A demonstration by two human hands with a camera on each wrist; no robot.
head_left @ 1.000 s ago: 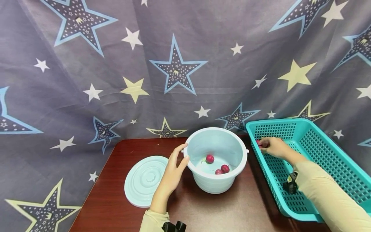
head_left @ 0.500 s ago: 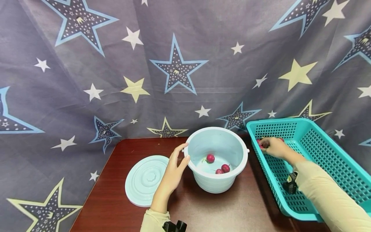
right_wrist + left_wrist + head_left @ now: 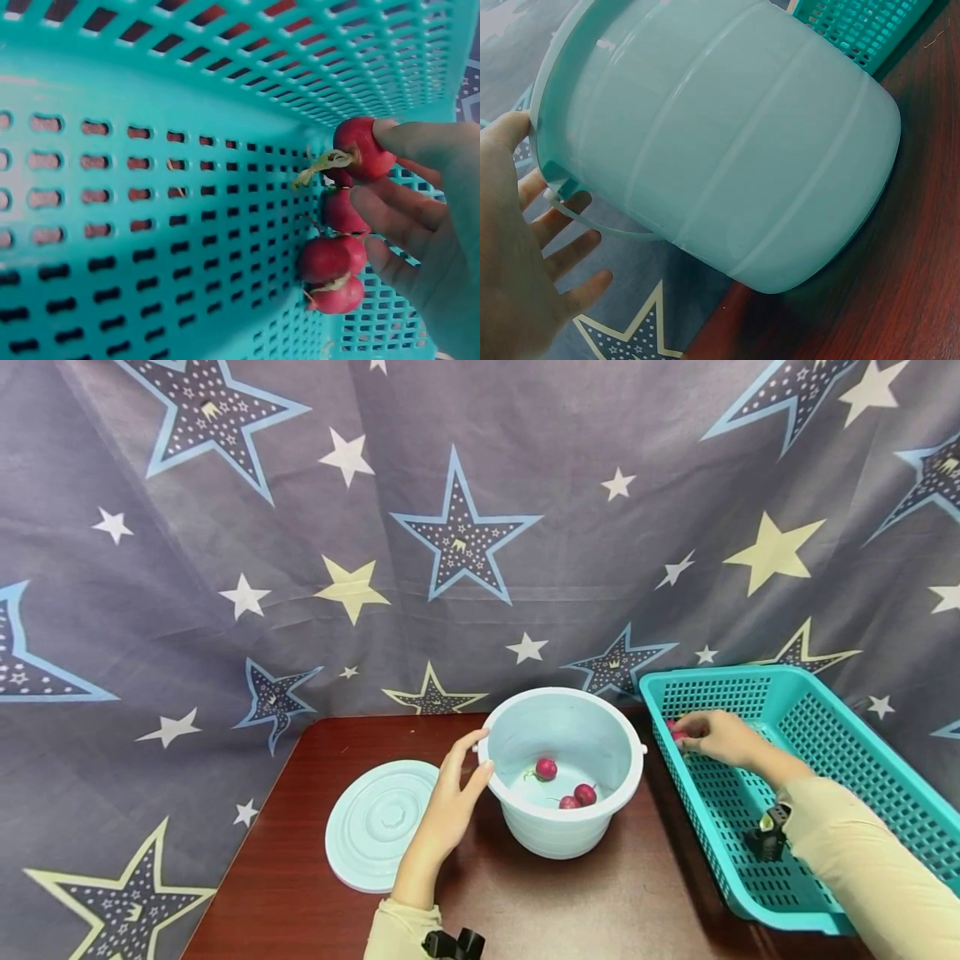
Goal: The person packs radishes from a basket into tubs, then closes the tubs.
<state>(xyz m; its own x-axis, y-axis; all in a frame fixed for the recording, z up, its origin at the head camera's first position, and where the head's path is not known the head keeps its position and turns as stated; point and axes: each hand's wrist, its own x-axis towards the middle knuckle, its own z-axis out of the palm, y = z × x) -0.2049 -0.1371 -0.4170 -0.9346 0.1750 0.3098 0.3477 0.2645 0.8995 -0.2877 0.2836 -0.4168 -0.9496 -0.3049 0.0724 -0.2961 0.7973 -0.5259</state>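
Behind the dark wooden table, a star-printed cloth backdrop.

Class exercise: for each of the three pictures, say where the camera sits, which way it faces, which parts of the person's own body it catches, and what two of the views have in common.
Head: worn on the head, facing forward and down at the table; shows the left hand, right hand and sleeves.
Left wrist: close beside the bucket; shows the left hand's palm and fingers.
Right wrist: inside the basket, facing radishes; shows right fingers.
Shared: head and left wrist both show bucket and basket.
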